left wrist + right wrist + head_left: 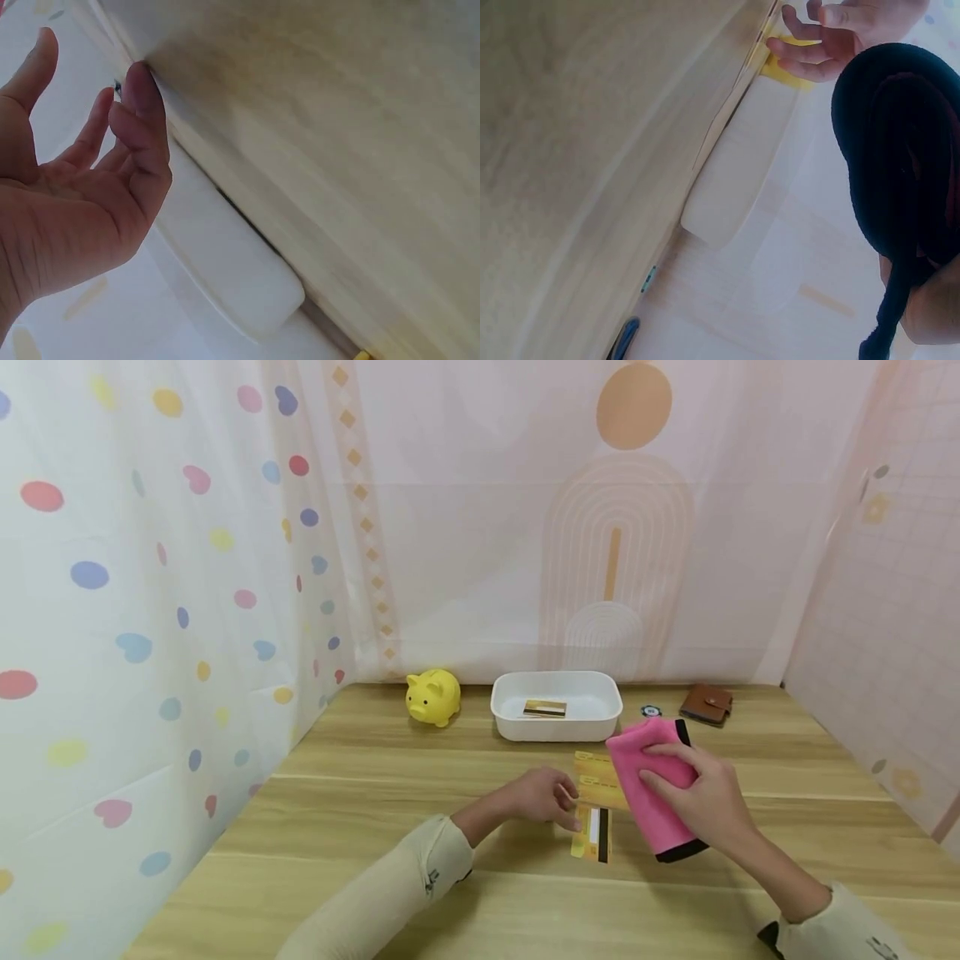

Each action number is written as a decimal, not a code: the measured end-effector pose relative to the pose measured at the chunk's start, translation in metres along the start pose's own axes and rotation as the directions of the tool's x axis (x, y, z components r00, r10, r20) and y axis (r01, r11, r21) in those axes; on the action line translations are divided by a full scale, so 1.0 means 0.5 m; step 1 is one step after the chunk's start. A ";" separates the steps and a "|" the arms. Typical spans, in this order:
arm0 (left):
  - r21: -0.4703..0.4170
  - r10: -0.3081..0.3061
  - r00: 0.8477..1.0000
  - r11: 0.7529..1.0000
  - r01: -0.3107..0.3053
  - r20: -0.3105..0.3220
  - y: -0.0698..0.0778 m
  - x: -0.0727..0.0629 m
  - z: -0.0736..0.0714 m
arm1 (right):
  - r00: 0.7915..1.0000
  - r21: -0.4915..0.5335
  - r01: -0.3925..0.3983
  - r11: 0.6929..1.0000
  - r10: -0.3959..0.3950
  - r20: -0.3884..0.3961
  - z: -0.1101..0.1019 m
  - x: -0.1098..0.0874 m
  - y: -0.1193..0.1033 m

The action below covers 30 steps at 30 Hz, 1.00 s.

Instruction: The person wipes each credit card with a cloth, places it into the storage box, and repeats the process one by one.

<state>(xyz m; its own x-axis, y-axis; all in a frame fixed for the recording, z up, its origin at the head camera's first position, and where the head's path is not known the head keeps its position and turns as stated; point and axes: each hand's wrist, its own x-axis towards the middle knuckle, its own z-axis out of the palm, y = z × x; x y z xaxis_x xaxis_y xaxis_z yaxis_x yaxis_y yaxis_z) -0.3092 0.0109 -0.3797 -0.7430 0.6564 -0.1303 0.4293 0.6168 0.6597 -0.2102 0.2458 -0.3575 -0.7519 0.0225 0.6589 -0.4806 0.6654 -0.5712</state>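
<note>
My right hand (708, 793) grips a folded pink cloth (651, 806) with black edging, held over the right part of some yellow bank cards (592, 770). In the right wrist view, the cloth's dark rolled edge (877, 150) hides most of that hand. Just left of the cards is my left hand (542, 795), its fingers loosely bent. The left wrist view shows nothing between the left hand's (97, 172) fingers. Nearest me lies a card (591, 835) turned to its black stripe; the cloth covers part of the others.
At the back stands a white tray (555, 731) holding gold cards (545, 708). A yellow piggy bank (433, 697) is to its left. On its right lie a poker chip (651, 712) and a brown wallet (707, 704). Curtains hang behind and on both sides of the wooden table (337, 827).
</note>
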 end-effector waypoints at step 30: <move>0.181 0.032 0.999 0.983 -0.034 0.012 0.004 -0.021 0.017 | 1.000 0.018 0.012 1.000 -0.012 -0.002 -0.001 -0.002 0.004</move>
<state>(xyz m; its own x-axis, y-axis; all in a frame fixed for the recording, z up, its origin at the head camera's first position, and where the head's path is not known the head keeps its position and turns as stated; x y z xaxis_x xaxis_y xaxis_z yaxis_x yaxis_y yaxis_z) -0.2963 0.0088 -0.3831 -0.7227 0.6810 -0.1180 0.5400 0.6629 0.5186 -0.2102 0.2474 -0.3590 -0.7451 0.0162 0.6667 -0.4974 0.6524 -0.5718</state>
